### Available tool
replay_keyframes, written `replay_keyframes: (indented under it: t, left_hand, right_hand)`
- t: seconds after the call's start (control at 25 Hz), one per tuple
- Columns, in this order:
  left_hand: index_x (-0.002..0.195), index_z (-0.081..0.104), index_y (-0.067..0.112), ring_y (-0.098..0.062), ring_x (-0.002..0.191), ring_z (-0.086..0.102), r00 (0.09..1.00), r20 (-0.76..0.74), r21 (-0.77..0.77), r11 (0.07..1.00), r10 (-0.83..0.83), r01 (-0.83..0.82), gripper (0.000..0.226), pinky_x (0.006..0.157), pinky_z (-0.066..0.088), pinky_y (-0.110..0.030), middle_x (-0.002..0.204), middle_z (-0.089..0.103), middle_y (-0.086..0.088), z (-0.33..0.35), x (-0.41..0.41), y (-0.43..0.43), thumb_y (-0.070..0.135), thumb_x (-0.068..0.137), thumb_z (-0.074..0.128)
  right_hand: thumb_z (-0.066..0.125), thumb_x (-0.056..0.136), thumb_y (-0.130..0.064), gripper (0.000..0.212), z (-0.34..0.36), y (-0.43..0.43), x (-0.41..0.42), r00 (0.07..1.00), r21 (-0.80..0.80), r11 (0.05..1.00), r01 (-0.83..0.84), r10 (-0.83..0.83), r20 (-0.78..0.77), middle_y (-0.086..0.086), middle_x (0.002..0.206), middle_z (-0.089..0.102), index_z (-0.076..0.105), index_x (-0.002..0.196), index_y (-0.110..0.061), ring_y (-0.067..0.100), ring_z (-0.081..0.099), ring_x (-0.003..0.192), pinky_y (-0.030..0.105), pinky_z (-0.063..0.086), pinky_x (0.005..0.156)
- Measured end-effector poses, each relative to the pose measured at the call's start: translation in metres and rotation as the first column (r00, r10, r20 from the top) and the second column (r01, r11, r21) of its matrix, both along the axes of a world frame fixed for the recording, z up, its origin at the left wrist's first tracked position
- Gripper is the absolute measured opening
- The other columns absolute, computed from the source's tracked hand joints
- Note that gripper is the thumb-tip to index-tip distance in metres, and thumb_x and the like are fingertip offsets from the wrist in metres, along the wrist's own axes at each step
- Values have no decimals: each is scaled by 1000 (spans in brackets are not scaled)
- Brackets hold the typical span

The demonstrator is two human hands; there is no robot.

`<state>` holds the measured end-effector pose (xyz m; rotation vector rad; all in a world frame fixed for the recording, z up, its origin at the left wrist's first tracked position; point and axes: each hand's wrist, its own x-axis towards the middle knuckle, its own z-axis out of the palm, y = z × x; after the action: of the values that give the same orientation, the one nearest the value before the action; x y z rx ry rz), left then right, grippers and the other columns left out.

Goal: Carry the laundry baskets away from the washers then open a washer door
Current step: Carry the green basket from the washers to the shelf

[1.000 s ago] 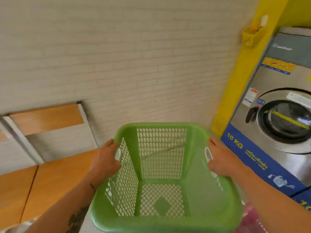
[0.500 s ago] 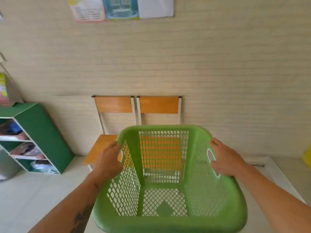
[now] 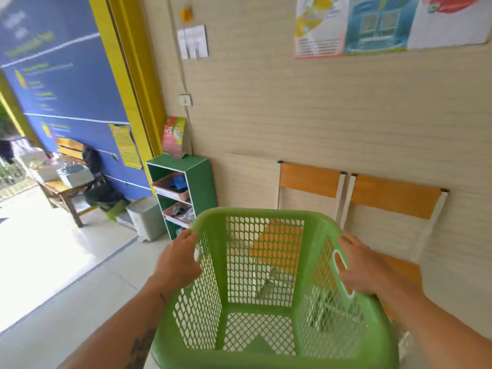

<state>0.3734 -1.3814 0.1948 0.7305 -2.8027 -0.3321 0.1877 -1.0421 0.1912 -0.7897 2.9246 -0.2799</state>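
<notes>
An empty green mesh laundry basket (image 3: 263, 217) is held up in front of me at waist height. My left hand (image 3: 179, 259) grips its left rim at the handle slot. My right hand (image 3: 364, 265) grips the right rim beside the white-edged handle slot. No washer is in view.
Two orange-backed chairs (image 3: 310, 179) stand against the beige wall straight ahead. A green shelf unit (image 3: 201, 179) and a grey bin (image 3: 146, 218) sit to the left. Further left, an open doorway with a wooden bench (image 3: 66, 191) leads out over pale floor tiles.
The view has swung left, away from the washer, past the chairs to the shelf and doorway. The basket stays in both hands.
</notes>
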Motion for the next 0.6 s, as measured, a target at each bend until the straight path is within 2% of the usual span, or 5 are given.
replay_keyframes:
  t: [0.24,0.48,0.6]
  left_hand:
    - [125,56,13,-23,90,62,989,100,-138,986,112,-97,56,77,56,-35,116,56,2,1,-45,-112,8,69,61]
    - [119,57,17,-27,95,63,986,120,-220,972,115,-86,53,75,55,-40,123,55,3,14,-137,-238,13,66,60]
    - [123,54,21,-29,97,63,991,83,-202,976,106,-87,58,74,54,-41,128,52,4,10,-170,-298,13,65,59]
  right_hand:
    - [59,73,-18,87,-27,-129,-68,996,-40,997,-62,65,62,-3,156,24,22,152,-15,23,43,131,37,47,98]
    - [60,75,-19,89,-36,-258,-157,987,-48,997,-66,72,144,-5,156,17,17,152,-17,28,47,126,40,49,92]
    - [60,76,-18,84,-31,-315,-191,990,-43,997,-69,73,118,-5,153,18,20,150,-16,28,50,120,42,51,86]
